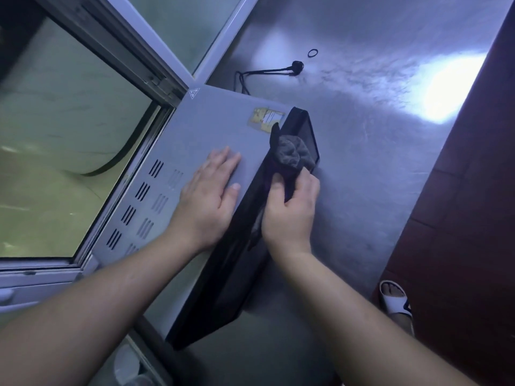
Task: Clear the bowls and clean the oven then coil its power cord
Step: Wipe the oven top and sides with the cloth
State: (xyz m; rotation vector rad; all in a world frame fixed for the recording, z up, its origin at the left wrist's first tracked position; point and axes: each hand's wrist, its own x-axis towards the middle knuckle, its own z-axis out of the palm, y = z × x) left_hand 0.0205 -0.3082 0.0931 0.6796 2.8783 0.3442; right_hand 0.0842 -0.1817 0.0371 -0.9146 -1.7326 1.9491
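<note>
Operator: Status of step two, please. Where did the oven (223, 129) stand, and what was each hand doing?

Inspector: Oven stood on the steel counter (376, 121), its back against the window frame (156, 71). Left hand (209, 196) lay flat on the grey top panel, fingers straight and together, gripping nothing; by my reading it braced the unit. Right hand (292, 207) was clamped on a dark cloth (289, 154), bunched against the upper edge of the black door (306, 135).

Operator: So wiping was the step in hand?

Inspector: Judged so. No bowls were in view (cleared, presumably, though this cannot be confirmed).

Operator: And the cord?

Inspector: Power cord (250, 75) lay uncoiled behind the oven, plug (297, 64) on the counter, a small black ring (313, 53) just beyond it. Next move called for drawing the cloth along the door, then releasing it to free both hands for coiling.
</note>
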